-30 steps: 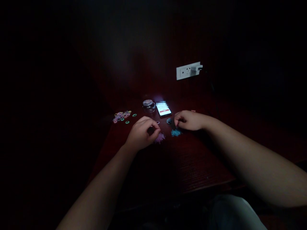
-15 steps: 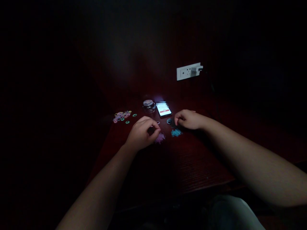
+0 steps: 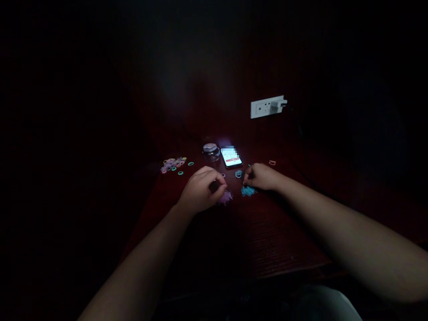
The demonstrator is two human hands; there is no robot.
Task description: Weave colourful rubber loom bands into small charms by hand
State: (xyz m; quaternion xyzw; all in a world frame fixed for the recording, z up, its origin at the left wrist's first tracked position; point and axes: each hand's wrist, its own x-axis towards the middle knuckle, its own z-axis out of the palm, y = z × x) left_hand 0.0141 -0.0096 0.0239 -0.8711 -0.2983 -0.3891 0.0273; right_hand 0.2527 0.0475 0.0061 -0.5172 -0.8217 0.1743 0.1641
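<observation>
My left hand [image 3: 203, 189] is closed, thumb and fingers pinched together beside a pile of small purple strands [image 3: 226, 197]. What it may hold is too small to make out. Across from it, my right hand [image 3: 261, 176] pinches just above a pile of small blue strands [image 3: 248, 191]; anything between those fingertips cannot be made out. Between the two hands lie some blue rings [image 3: 238, 174], like small hair ties. A purple ring [image 3: 223, 175] shows partly behind my left fingers.
A lit phone [image 3: 231, 157] lies beyond my hands, with a lidded clear jar [image 3: 211, 152] to its left. Many coloured rings [image 3: 173, 164] are heaped at the left. Orange rings [image 3: 272, 162] lie at the right. A wall socket [image 3: 267, 107] holds a plug. The surroundings are dark.
My right hand has come down and nearer to the blue strands, and the orange rings behind it now show more fully. My left hand keeps its pinch. The whole view has shifted slightly.
</observation>
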